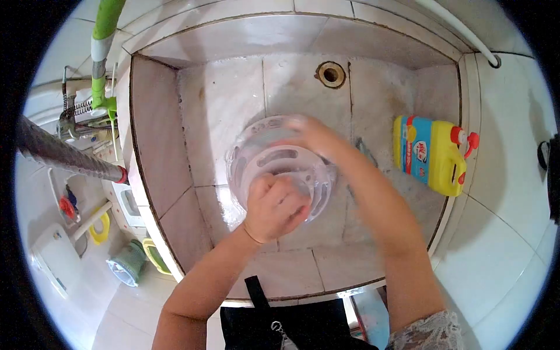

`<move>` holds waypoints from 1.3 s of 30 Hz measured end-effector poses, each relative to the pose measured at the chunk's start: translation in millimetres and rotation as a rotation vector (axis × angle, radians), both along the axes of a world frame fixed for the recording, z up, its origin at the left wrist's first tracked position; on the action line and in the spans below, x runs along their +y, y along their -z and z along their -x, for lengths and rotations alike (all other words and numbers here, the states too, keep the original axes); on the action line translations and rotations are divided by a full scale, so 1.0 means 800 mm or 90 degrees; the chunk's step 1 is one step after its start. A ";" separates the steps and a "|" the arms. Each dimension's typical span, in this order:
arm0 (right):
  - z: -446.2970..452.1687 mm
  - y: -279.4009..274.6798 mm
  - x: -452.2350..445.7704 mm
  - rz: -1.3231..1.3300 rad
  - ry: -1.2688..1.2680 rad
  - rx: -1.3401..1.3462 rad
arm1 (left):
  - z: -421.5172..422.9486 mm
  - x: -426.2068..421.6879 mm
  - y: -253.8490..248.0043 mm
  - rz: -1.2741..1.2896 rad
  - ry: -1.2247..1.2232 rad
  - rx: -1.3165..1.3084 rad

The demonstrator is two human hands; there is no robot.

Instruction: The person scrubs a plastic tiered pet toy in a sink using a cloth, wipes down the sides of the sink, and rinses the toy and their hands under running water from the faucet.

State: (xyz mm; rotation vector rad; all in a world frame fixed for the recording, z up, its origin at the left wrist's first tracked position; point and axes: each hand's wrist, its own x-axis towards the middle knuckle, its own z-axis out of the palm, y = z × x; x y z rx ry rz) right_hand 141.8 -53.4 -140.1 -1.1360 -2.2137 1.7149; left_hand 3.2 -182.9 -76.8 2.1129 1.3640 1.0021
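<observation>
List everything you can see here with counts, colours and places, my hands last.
Slotted plastic: count unclear, translucent white, mid-basin
Basin: one, pale tile, centre
Drain: one, brownish, basin's far side
Jug: one, yellow with blue label, right
Pipe: one, white, top right
Green pole: one, green and white, upper left
Dark pole: one, dark grey, left
Bin: one, blue-green, lower left
Small items: several, mixed, far left, unclear
Clothing: black, bottom centre
Sleeve: one, white lace, bottom right
Left hand: one, bare, curled at the plastic
Right hand: one, blurred, plastic's far side

Blurred label [417, 150] on yellow jug [443, 175], seemingly unreadable
</observation>
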 end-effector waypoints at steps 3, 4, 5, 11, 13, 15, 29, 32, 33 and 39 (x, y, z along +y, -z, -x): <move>-0.075 -0.023 -0.102 0.313 0.377 -0.054 | -0.002 0.002 0.003 -0.008 0.003 -0.020; -0.097 0.001 -0.169 0.145 0.401 -0.096 | -0.003 0.002 0.004 -0.008 0.010 -0.027; -0.104 0.021 -0.188 0.083 0.409 -0.130 | -0.003 0.003 0.005 -0.009 0.014 -0.030; -0.027 0.003 -0.041 0.028 0.127 -0.078 | -0.004 0.004 0.001 0.003 0.037 -0.021; 0.032 0.015 0.015 0.111 -0.095 -0.125 | -0.003 0.008 -0.002 -0.004 0.042 -0.022; 0.053 -0.001 0.026 0.143 -0.177 -0.158 | 0.002 0.009 -0.001 0.003 0.089 -0.009; -0.027 -0.018 -0.286 0.370 0.539 -0.092 | 0.032 -0.066 -0.026 0.166 -0.086 0.111; -0.061 -0.068 -0.198 0.392 0.702 -0.128 | 0.039 -0.068 -0.019 0.121 -0.060 0.087; -0.076 -0.055 -0.199 0.364 0.708 -0.032 | 0.039 -0.068 -0.020 0.117 -0.063 0.084; -0.072 -0.008 -0.225 0.165 0.498 0.023 | 0.040 -0.069 -0.016 0.110 -0.076 0.071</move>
